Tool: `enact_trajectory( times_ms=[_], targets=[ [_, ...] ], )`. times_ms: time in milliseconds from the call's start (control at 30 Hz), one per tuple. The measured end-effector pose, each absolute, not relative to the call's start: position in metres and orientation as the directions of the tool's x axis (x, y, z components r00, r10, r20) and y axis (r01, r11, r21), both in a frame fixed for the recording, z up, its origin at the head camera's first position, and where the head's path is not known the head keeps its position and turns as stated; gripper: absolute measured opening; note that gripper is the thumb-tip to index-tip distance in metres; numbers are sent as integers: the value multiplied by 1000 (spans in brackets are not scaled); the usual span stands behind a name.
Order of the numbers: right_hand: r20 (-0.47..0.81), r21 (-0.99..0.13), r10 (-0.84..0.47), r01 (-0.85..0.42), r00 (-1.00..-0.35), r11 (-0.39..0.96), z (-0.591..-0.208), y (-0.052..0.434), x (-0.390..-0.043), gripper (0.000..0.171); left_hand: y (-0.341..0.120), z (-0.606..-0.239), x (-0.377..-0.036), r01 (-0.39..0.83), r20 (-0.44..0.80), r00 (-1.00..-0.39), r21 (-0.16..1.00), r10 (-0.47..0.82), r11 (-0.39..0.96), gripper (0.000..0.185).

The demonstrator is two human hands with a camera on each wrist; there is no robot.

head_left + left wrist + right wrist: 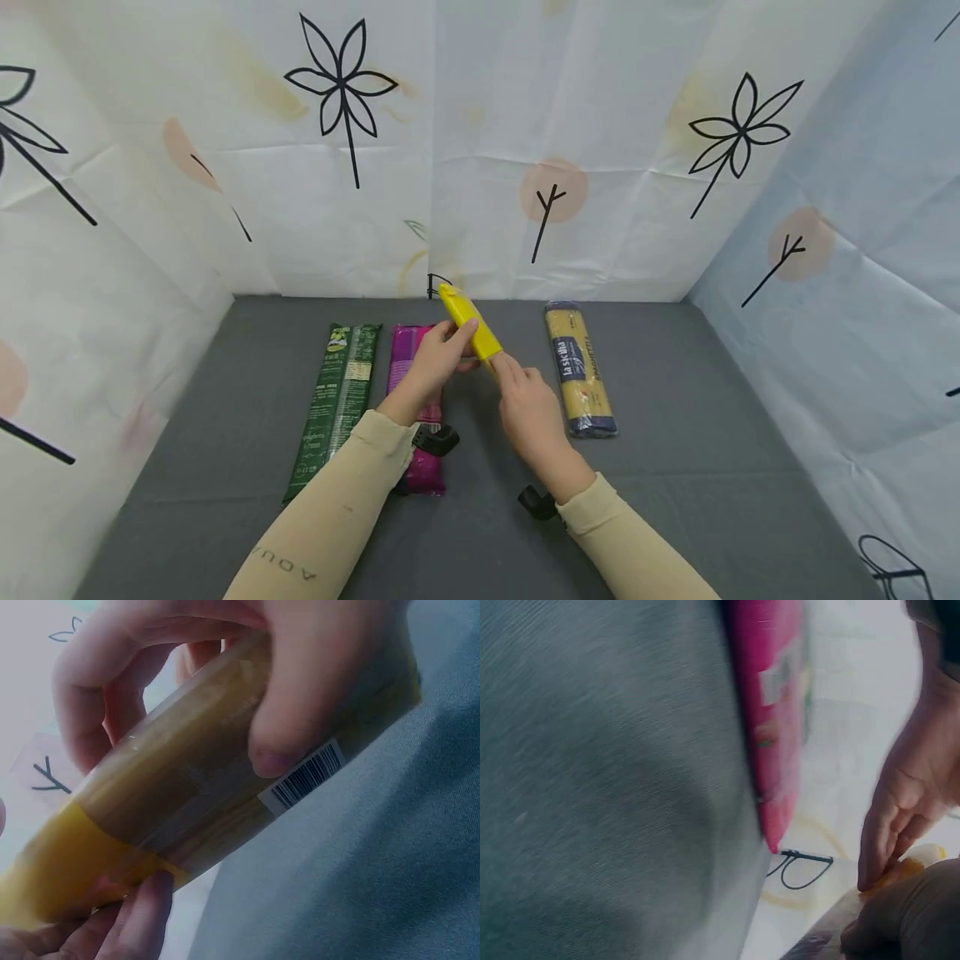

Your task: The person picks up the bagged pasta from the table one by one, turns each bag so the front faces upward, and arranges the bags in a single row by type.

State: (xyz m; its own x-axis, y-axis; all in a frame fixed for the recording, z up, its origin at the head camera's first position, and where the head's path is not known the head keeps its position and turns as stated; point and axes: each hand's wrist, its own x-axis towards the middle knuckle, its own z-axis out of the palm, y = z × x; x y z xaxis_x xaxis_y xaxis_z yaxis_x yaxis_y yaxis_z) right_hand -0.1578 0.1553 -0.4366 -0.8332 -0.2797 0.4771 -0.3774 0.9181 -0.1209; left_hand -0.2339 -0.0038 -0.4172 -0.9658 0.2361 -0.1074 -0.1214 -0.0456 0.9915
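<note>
Both hands hold a yellow pack of spaghetti (471, 323) up off the grey table, tilted. Long brownish strands and a barcode label show through its clear film in the left wrist view. My left hand (437, 360) grips the pack around its side, with the thumb (292, 712) pressed beside the barcode. At the end nearer me, my right hand (531, 408) pinches it; the right fingertips (146, 911) lie against a yellow end section in the left wrist view. The right wrist view shows the left hand (919, 780) beside the pack, partly covered by the right hand (907, 911).
A green pack (341, 400) lies at the left of the grey table (675, 517). Next to it is a magenta pack (426, 479), partly under my left arm. To the right lies a La Sicilia pasta pack (581, 375). Patterned white cloth (480, 125) surrounds the table.
</note>
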Motion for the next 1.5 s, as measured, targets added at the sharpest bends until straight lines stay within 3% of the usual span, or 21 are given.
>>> enact_trajectory(
  times_ms=[100, 333, 633, 833, 1067, 1500],
  targets=[
    [520, -24, -338, -409, -784, 912, -442, 152, -156, 52, -5, -419, -235, -153, -143, -972, 987, 186, -41, 63],
    [529, 75, -382, -406, -758, 911, -447, 143, -153, 44, -7, -428, -238, -188, -181, -979, 979, 94, -78, 62],
    [542, 108, -385, -393, -747, 913, -454, 140, -153, 40, -6, -435, -238, -216, -212, -976, 970, 47, -113, 53],
    [548, 120, -404, -409, -733, 904, -457, 143, -150, 46, -6, -438, -239, -243, -237, -970, 961, 60, -132, 50],
    [525, 26, -406, -463, -748, 886, -459, 150, -146, 61, -6, -439, -240, -254, -246, -967, 955, 71, -155, 47],
    [483, -243, -337, -494, -808, 835, -461, 165, -146, 51, -13, -436, -240, -293, -286, -956, 938, 69, -184, 47]
  ],
)
